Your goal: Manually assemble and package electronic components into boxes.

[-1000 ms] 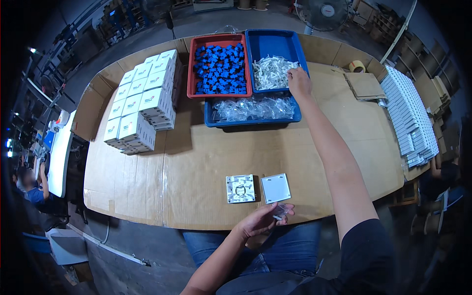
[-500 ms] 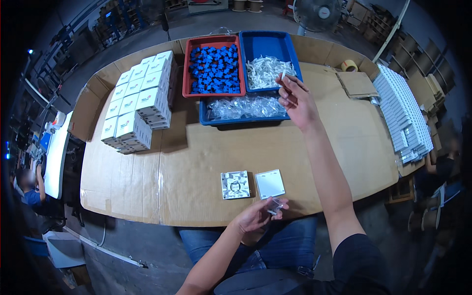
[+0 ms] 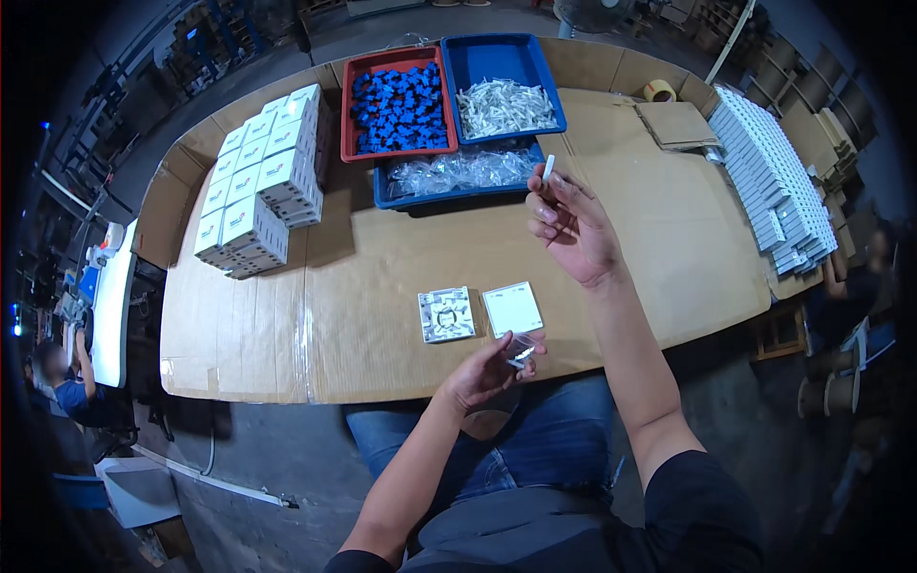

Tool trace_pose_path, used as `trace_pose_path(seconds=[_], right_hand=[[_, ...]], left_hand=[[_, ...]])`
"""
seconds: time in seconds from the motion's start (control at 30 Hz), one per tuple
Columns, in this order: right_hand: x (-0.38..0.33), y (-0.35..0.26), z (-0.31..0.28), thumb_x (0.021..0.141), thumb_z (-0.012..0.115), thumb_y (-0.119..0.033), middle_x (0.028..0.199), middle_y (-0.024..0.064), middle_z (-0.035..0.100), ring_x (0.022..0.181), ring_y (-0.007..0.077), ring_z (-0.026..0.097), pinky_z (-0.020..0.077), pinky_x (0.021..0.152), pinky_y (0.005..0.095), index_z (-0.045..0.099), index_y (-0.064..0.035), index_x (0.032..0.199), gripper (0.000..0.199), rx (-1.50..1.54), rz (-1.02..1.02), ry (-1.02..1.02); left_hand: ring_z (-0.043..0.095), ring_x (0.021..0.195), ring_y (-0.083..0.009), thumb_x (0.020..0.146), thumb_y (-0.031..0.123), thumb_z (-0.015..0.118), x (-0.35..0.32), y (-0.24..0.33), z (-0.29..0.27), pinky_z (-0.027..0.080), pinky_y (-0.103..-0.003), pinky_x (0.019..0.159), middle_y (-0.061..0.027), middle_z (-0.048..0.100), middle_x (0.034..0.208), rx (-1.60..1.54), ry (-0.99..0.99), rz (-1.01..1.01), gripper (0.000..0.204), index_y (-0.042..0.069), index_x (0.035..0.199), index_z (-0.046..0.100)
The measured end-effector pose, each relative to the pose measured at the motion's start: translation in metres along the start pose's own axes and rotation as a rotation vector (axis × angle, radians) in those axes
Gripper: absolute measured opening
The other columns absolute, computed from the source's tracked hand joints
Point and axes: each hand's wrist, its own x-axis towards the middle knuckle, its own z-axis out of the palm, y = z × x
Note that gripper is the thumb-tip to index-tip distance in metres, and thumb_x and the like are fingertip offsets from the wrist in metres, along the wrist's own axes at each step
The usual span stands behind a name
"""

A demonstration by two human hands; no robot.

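My right hand [image 3: 578, 229] is raised over the table, to the near right of the trays. Its thumb and fingers pinch a slim white plastic piece [image 3: 548, 169], upright and resembling a wall plug. Near the table's front edge, my left hand [image 3: 482, 374] grips a small clear plastic bag [image 3: 522, 351] with white bits inside. Just beyond that hand lies a flat white square plate [image 3: 513, 309]. Left of the plate sits a square box [image 3: 445, 316] with a grey-and-white pattern and a dark ring on top.
A red tray [image 3: 348, 119] holds blue-and-black parts. Beside it, a blue tray [image 3: 487, 57] contains slim white pieces; a lower blue tray [image 3: 449, 201] holds clear bags. White boxes [image 3: 244, 205] are stacked left, pale flat pieces [image 3: 774, 181] right. Tape [image 3: 659, 91] lies near cardboard [image 3: 676, 126].
My right hand has drawn back from the blue tray toward me, with the white piece still pinched. The left hand keeps its bag near the plate. The whole view has shifted slightly.
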Motion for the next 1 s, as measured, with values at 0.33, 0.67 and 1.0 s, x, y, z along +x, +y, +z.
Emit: trace_pose_path(seconds=[0.33, 0.67, 1.0], right_hand=[[-0.036, 0.013, 0.006, 0.100, 0.070, -0.014, 0.107, 0.0048, 0.074, 0.071, 0.0050, 0.054, 0.0431, 0.061, 0.0220, 0.074, -0.0044, 0.121, 0.023, -0.214, 0.045, 0.109], [-0.088, 0.022, -0.027, 0.096, 0.074, -0.006, 0.093, 0.0004, 0.074, 0.083, 0.0042, 0.064, 0.0499, 0.073, 0.0212, 0.077, 0.0003, 0.108, 0.014, -1.067, 0.209, 0.047], [-0.102, 0.020, -0.022, 0.092, 0.076, -0.005, 0.084, 0.0008, 0.071, 0.069, 0.0048, 0.054, 0.0432, 0.063, 0.0238, 0.079, -0.0020, 0.107, 0.016, -1.206, 0.293, -0.141]], left_hand=[[0.068, 0.098, -0.0192, 0.110, 0.052, 0.042, -0.002, -0.005, -0.004, 0.052, -0.027, 0.078, -0.0084, 0.069, 0.126, 0.017, 0.010, 0.018, 0.060, 0.005, 0.147, 0.053], [0.070, 0.097, -0.0218, 0.111, 0.049, 0.043, 0.002, -0.002, -0.003, 0.055, -0.035, 0.092, -0.0134, 0.068, 0.127, -0.069, -0.046, 0.086, 0.059, 0.002, 0.144, 0.052], [0.068, 0.099, -0.0201, 0.110, 0.050, 0.045, 0.002, -0.006, -0.006, 0.053, -0.035, 0.093, -0.0123, 0.068, 0.127, -0.061, -0.005, 0.079, 0.055, 0.008, 0.144, 0.052]])
